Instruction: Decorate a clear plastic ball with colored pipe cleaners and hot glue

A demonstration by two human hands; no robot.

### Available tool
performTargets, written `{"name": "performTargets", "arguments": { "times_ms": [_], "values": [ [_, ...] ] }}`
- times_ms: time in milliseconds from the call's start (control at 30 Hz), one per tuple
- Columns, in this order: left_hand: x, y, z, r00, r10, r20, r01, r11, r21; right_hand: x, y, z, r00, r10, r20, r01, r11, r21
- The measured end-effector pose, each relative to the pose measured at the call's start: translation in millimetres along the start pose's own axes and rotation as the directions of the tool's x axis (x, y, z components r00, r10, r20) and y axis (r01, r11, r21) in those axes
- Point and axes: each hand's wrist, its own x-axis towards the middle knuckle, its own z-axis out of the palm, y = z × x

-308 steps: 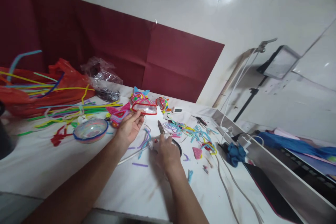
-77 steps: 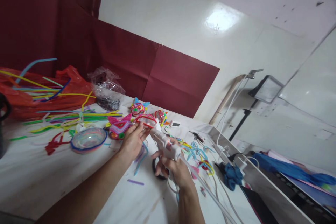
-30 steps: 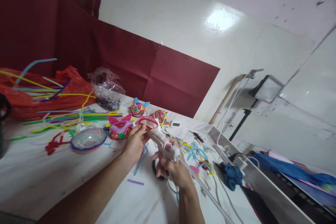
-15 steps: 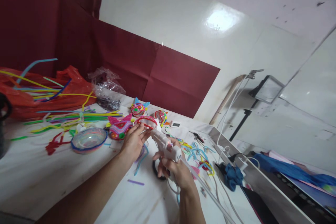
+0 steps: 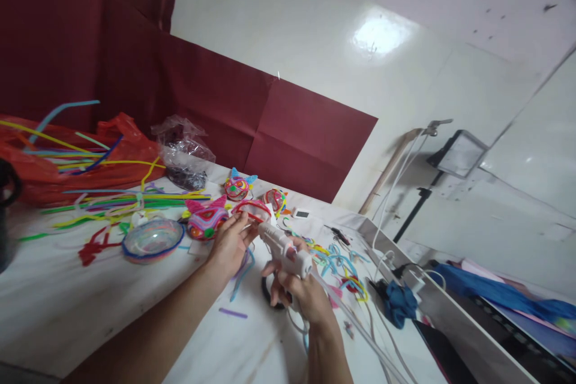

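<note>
My right hand is wrapped round a white hot glue gun, its nozzle pointing up and left. A clear plastic glue stick trails from the back of the gun. My left hand pinches the near edge of a clear, red-rimmed piece, close to the nozzle; its full shape is partly hidden by the fingers. Just left of it sits a pink and purple cat-like head made of coiled pipe cleaners. Behind stand a similar head with blue ears and another colourful one.
At left lie a clear bowl with a blue rim, many pipe cleaners and a red plastic bag. Blue and yellow pipe cleaner scraps are at right, near cables and a blue cloth. A purple strip lies in front.
</note>
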Motion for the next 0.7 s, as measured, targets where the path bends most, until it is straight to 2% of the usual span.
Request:
{"name": "performTargets", "arguments": {
  "times_ms": [700],
  "values": [
    [2.1, -2.0, -1.3, 1.000, 0.010, 0.011, -0.010, 1.000, -0.015, -2.0, 4.2, -2.0, 0.999, -0.036, -0.025, 0.035, 0.999, -0.038]
  ]
}}
